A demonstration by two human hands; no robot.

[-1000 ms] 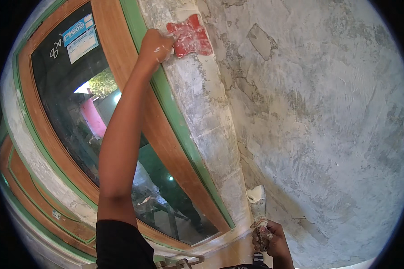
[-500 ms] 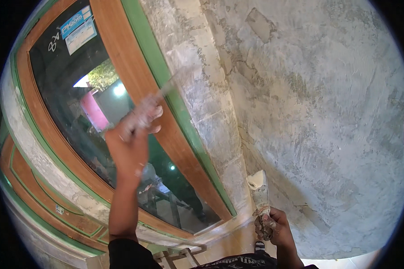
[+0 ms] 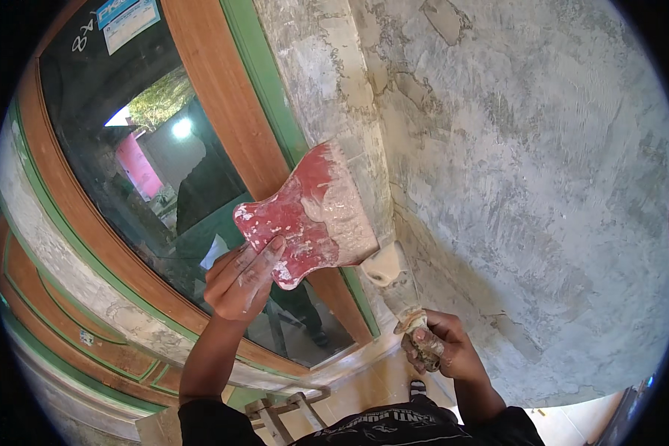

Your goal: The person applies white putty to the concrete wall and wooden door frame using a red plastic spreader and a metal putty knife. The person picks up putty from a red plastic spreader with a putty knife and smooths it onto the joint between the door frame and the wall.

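Observation:
My left hand point(image 3: 244, 279) grips the narrow end of a wide red plastic spreader point(image 3: 290, 230), its face turned up. A band of pale wet putty point(image 3: 346, 219) covers the spreader's broad edge, and dried specks dot its handle. In my right hand point(image 3: 447, 346) is a putty knife point(image 3: 404, 296) pointing up and away, its handle caked with dry material. A smooth lump of off-white putty point(image 3: 385, 265) sits at the blade's tip, close beside or touching the spreader's lower corner. My fingers are smeared with putty.
Behind the hands is a patchy grey plastered wall point(image 3: 528, 186) meeting a narrow pale strip at an inner corner. To the left stands a brown wooden window frame point(image 3: 208, 82) with green trim and dark reflecting glass. A wooden stand point(image 3: 271, 420) is low down by my left sleeve.
My left hand has come down from the pale strip beside the window, turning the spreader so its face shows. My right hand has brought the putty knife slightly up and left, beside the spreader.

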